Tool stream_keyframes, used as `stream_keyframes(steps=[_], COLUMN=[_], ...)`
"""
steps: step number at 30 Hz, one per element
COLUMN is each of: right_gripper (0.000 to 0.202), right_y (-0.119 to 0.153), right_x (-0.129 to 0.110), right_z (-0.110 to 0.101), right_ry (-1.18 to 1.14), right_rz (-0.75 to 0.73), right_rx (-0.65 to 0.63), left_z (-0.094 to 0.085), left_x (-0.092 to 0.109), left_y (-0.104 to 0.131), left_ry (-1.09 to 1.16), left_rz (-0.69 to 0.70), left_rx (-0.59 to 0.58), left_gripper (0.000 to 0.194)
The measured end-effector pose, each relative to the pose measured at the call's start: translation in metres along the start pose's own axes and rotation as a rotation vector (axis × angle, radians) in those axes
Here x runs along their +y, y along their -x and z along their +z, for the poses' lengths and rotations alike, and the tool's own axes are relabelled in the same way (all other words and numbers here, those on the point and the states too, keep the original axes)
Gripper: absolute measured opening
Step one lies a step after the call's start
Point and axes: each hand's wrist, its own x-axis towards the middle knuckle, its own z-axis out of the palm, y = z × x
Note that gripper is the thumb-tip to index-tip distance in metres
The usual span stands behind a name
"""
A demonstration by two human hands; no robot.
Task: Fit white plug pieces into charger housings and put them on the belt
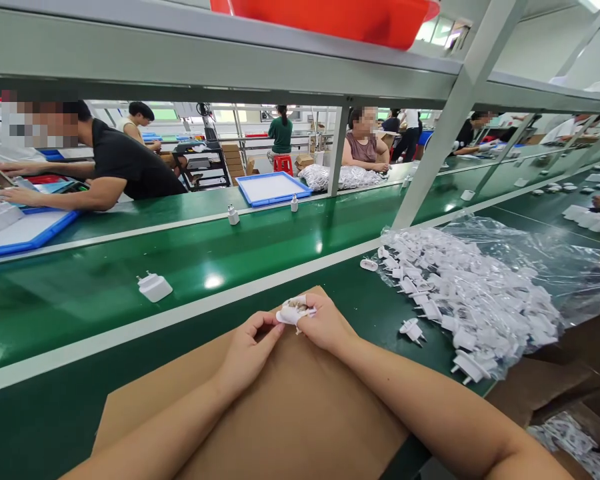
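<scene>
Over a brown cardboard sheet (300, 400), both my hands meet at a small white plastic plug part (287, 316). My left hand (253, 343) pinches its left end between thumb and fingers. White coverings, which look like finger cots, sit on the thumb and forefinger of my right hand (325, 323), closed on the part's right side. Those fingers hide much of its shape. To the right, a heap of white two-pin plug parts (460, 280) spills from a clear plastic bag (540, 250). One loose plug part (413, 330) lies nearer my right forearm.
A white charger (155, 287) and smaller ones (233, 215) stand on the green conveyor belt (280, 243). Across it are a blue-rimmed tray (273, 189) and several people. A metal shelf (220, 57) with a red bin (330, 17) crosses overhead; a slanted post (440, 143) stands ahead right.
</scene>
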Motion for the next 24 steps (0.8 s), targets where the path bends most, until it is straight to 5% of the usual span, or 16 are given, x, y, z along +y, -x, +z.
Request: stream_keyframes(steps=[24], right_gripper=[0.02], right_y=[0.0011], right_x=[-0.0048], right_z=[-0.0024], right_ry=[0.021], right_rz=[0.049], right_rx=[-0.051], left_z=[-0.0002], left_x=[-0.006], left_y=[-0.0009], left_ry=[0.004], left_rz=[0.059], left_rx=[0.075], left_gripper=[0.032])
